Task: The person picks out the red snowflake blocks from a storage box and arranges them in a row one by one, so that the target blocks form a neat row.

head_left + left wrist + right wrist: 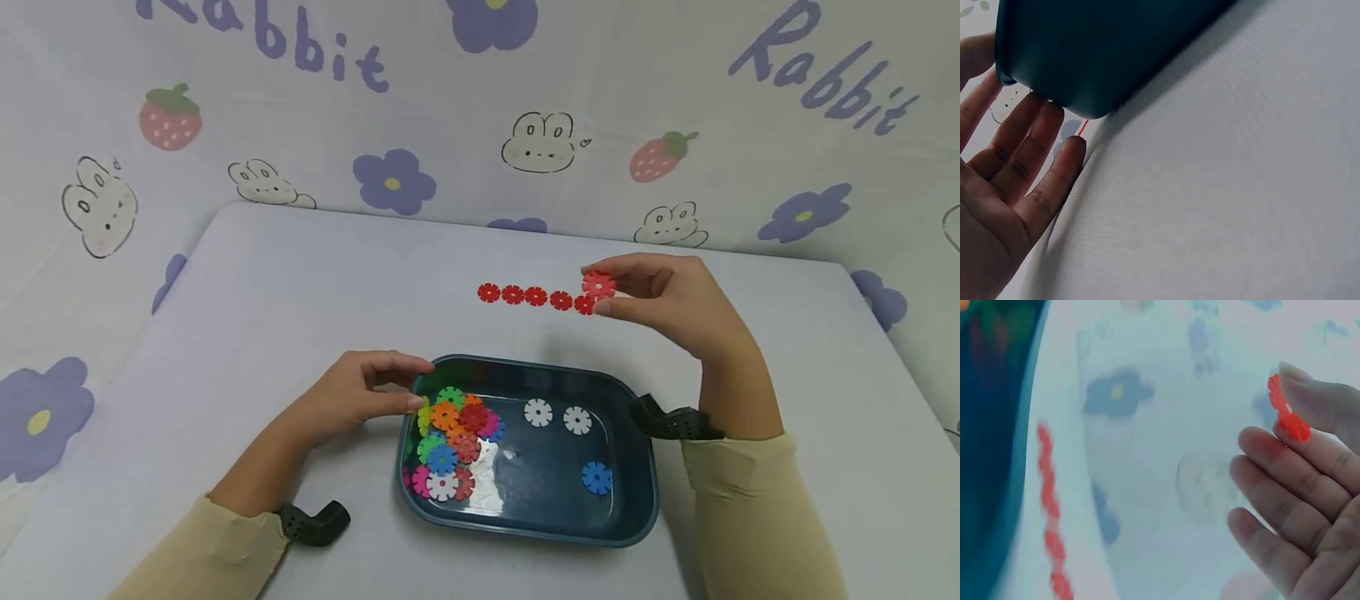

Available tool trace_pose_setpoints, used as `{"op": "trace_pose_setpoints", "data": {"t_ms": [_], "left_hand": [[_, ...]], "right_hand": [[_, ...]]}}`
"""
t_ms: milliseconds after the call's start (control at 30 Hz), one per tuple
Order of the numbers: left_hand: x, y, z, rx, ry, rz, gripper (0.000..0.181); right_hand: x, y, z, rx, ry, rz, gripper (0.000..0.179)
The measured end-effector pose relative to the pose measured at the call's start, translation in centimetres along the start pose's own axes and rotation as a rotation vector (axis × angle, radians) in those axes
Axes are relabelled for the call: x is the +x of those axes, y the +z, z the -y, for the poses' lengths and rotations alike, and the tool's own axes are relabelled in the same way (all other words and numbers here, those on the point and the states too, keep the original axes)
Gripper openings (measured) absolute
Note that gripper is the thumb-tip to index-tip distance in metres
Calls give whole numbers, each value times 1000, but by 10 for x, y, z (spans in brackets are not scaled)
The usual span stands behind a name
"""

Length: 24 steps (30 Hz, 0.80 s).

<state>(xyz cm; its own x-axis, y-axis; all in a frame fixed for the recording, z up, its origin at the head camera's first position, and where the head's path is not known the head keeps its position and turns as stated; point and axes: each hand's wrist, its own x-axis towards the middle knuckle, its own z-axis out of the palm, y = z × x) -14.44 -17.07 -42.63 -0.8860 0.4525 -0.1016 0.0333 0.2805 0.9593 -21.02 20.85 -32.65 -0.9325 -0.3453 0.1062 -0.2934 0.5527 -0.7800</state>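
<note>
My right hand (671, 296) pinches a light red notched disc (599, 285) between thumb and index finger; the other fingers reach out loosely in the right wrist view. In the head view this disc overlaps the right end of a row of red notched discs (536, 297) on the table. My left hand (360, 390) is at the left end of the dark teal tray (525, 533), thumb and index fingertips right at its rim. In the left wrist view its fingers (1044, 184) stretch loosely along the tray's outer wall.
Mixed coloured notched discs (442, 415) lie heaped at the tray's left. Farther right in it are two white discs (538, 412) and a blue disc (597, 477). Behind the white table (337, 275) hangs a cloth (450, 108) printed with rabbits and flowers.
</note>
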Motion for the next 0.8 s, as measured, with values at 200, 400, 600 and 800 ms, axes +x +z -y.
{"op": "trace_pose_setpoints", "data": {"t_ms": [200, 400, 600, 800], "left_hand": [[1, 0, 0, -11, 3, 5, 41], [1, 0, 1, -8, 10, 11, 41], [0, 0, -1, -9, 3, 8, 41], [0, 1, -2, -22, -8, 11, 42]], "right_hand": [[9, -10, -52, -79, 246, -91, 50], [12, -11, -96, -136, 383, -94, 60], [15, -6, -117, -257, 443, -39, 58], [15, -2, -121, -311, 433, -12, 57]]}}
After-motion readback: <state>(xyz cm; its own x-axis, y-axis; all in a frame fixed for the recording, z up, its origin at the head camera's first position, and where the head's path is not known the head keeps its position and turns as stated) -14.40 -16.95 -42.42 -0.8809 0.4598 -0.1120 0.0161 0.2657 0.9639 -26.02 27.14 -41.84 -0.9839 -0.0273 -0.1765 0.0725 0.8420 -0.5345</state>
